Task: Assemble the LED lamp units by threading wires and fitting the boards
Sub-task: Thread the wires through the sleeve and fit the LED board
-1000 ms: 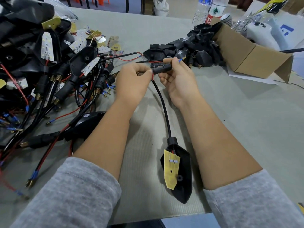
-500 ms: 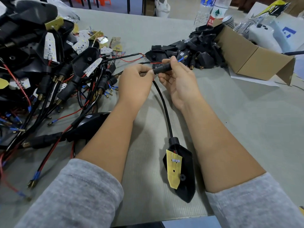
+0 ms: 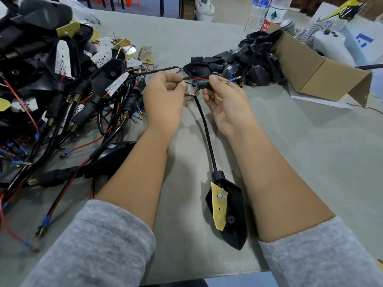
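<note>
A black lamp housing (image 3: 234, 220) lies on the table between my forearms, with a yellow LED board (image 3: 218, 208) resting on it. A black sheathed cable (image 3: 204, 125) runs from the housing up to my hands. My right hand (image 3: 226, 100) pinches a small black sleeve (image 3: 204, 84) near the cable's far end; a blue wire with a brass tip (image 3: 233, 79) sticks out to the right of it. My left hand (image 3: 163, 96) pinches the thin red and black wires (image 3: 189, 79) just left of the sleeve.
A big tangle of assembled black lamp units with red wires (image 3: 62, 96) fills the left side. Loose LED boards (image 3: 124, 50) lie behind it. A heap of empty black housings (image 3: 244, 63) spills from a cardboard box (image 3: 319, 69) at the right. Bottles (image 3: 269, 15) stand at the back.
The two hands have drawn slightly apart. The wires now show between them, and the blue brass-tipped wire sticks further out past the right-hand fingers.
</note>
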